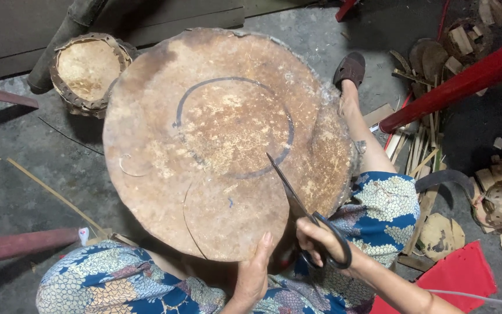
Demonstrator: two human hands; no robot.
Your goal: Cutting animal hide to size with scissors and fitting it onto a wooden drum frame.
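Rawhide disc (222,139), big, round, tan w/ a dark ring marked on it, is rested across the lap over blue patterned cloth, above the concrete floor. Left hand (254,273) is laid flat on the near edge, fingers half open, pinning it. Right hand (321,241) is closed thru the handles of black scissors (300,209), blades parted over the disc's right side. Hide is judged stiff, dry, fairly light, awkward by width; likely to flex or crack at the cut. Best held at the rim, close to the blades. Smaller hide-covered frame (88,72) is seen top left.
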